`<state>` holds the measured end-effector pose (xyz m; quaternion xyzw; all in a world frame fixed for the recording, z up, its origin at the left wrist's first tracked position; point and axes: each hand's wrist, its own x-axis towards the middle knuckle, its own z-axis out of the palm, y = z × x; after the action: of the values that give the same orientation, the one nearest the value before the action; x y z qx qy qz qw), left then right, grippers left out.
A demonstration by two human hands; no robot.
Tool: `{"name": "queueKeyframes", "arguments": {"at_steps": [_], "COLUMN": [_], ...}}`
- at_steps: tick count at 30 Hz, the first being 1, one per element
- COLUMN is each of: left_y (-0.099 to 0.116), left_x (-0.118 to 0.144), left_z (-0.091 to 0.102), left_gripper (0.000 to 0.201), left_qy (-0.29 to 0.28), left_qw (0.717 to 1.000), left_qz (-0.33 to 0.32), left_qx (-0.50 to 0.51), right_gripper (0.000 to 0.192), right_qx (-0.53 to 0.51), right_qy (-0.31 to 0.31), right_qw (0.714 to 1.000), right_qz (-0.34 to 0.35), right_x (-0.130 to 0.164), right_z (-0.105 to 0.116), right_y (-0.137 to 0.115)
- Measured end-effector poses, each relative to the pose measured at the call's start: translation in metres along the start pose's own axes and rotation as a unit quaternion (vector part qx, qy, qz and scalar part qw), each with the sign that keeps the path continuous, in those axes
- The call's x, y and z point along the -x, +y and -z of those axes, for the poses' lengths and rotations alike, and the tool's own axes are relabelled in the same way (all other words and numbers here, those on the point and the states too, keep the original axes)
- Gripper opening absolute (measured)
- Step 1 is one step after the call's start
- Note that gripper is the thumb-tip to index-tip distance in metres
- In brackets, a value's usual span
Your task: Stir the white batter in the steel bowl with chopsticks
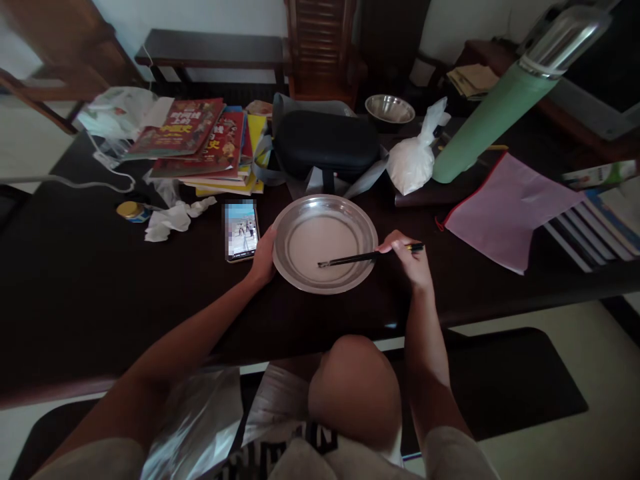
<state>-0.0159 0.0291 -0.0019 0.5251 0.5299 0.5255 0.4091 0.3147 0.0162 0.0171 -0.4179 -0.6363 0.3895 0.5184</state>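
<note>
A shallow round metal bowl [320, 281] stands on the dark table in front of me, with a pale, whitish layer [320, 240] across its bottom. My left hand [265, 256] grips the bowl's left rim, its fingers partly hidden by the bowl. In my right hand [409, 259] is a pair of dark chopsticks [355, 259], pinched near the upper end. They slant leftward over the bowl, and their tips, with something stuck to them, are at the pale layer. A phone [242, 230] lies just left of my left hand, its screen lit.
Behind the bowl sit a black case [327, 143] and a knotted bag of white powder [411, 163]. A tall green thermos [495, 123] rises at right, near a pink pouch [505, 207]. Stacked books [200, 143], crumpled tissues [170, 221] and a small jar [133, 212] occupy the left.
</note>
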Motion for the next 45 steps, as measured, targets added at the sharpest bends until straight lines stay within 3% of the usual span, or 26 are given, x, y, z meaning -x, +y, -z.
{"name": "queueKeyframes", "arguments": {"at_steps": [2, 6, 11, 16, 21, 26, 31, 36, 40, 45], "left_y": [0.001, 0.002, 0.0, -0.003, -0.002, -0.005, -0.005, -0.004, -0.008, -0.01], "left_x": [0.0, 0.0, 0.0, -0.001, -0.001, -0.001, -0.001, -0.001, -0.003, -0.004], "left_z": [0.0, 0.0, -0.002, -0.003, -0.003, -0.002, -0.001, -0.001, -0.003, -0.003], "left_gripper": [0.037, 0.035, 0.035, 0.03, 0.031, 0.032, 0.035, 0.033, 0.032, 0.032], "left_qy": [0.0, 0.002, 0.007, 0.013, 0.013, 0.008, 0.01, 0.003, 0.012, 0.013], "left_qw": [1.0, 1.0, 0.999, 0.999, 0.997, 0.998, 0.999, 0.999, 0.998, 0.998], "left_qz": [0.009, 0.008, 0.024, 0.023, 0.038, 0.03, 0.027, 0.019, 0.027, 0.027], "left_qx": [0.006, 0.002, 0.027, 0.043, 0.071, 0.055, 0.038, 0.034, 0.058, 0.06], "right_gripper": [0.031, 0.032, 0.029, 0.035, 0.035, 0.033, 0.028, 0.036, 0.032, 0.039], "right_qx": [0.012, 0.001, -0.009, 0.004, 0.017, 0.0, -0.004, 0.017, 0.019, 0.027], "right_qy": [-0.015, 0.045, -0.02, 0.056, -0.008, 0.056, -0.016, 0.056, -0.004, 0.07], "right_qw": [1.0, 0.999, 1.0, 0.998, 1.0, 0.998, 1.0, 0.998, 1.0, 0.997], "right_qz": [-0.002, -0.007, -0.009, -0.014, -0.022, -0.008, -0.009, -0.02, -0.011, -0.01], "right_x": [0.0, 0.0, 0.0, 0.0, 0.0, 0.0, 0.0, 0.0, -0.001, 0.0], "right_z": [0.0, 0.0, -0.001, -0.001, -0.002, -0.001, -0.001, -0.001, -0.001, -0.001], "right_y": [0.0, 0.0, -0.002, -0.002, -0.002, -0.001, -0.001, -0.001, -0.002, -0.002]}}
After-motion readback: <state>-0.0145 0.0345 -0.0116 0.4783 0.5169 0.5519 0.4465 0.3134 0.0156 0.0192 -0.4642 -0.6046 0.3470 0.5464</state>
